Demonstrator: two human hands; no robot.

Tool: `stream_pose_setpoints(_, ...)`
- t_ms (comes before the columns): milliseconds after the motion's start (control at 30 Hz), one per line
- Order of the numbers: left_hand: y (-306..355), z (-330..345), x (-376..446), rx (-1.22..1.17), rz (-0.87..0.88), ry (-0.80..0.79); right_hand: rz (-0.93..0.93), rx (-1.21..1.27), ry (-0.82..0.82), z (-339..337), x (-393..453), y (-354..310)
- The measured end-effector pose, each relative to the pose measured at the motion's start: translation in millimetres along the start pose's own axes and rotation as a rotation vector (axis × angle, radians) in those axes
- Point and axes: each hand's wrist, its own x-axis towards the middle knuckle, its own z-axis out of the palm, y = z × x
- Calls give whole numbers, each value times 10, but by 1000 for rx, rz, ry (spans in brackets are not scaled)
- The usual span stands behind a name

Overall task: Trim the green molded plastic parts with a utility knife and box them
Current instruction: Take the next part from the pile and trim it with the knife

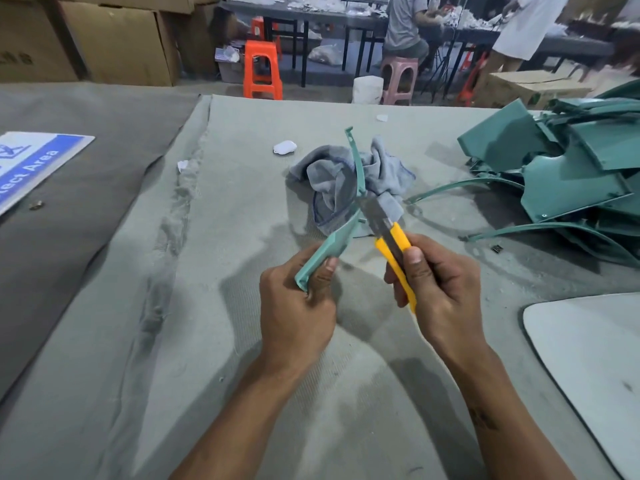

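Note:
My left hand (298, 306) grips the wide lower end of a long, thin, curved green plastic part (337, 237), which rises up and away to a narrow tip. My right hand (440, 285) holds a yellow utility knife (394, 251) with its blade out. The blade meets the green part about halfway along, over the grey cloth. At the right of the table lies a pile of green molded parts (568, 181), flat panels and thin curved strips mixed together.
A crumpled grey cloth (346, 178) lies behind my hands on the grey fabric table cover (207, 306). A blue and white sign (31, 164) is at left, a pale rounded board (588, 358) at right. Cardboard boxes, orange and pink stools and other people are beyond.

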Motion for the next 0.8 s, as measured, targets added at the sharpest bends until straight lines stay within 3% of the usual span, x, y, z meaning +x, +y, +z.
stream_pose_setpoints(133,-32,-11,3,72,44,-7,-83,15,-125,-93,9,-18)
stream_pose_setpoints(233,-8,-29,19,118,87,-4,-80,-212,53,-98,41,24)
stream_pose_setpoints(300,8,-56,14,178,150,9,-75,-231,123,-121,41,45)
stream_pose_setpoints(467,21,-75,15,273,221,-14,-93,-91,-102,-200,28,15)
stream_pose_setpoints(633,-7,-85,49,282,315,-42,-89,-492,175,-206,58,92)
stream_pose_setpoints(700,-16,-80,47,327,367,-34,-165,-423,115,-229,45,94)
stream_pose_setpoints(800,-84,-76,56,310,379,-16,-190,-126,-52,-226,22,112)
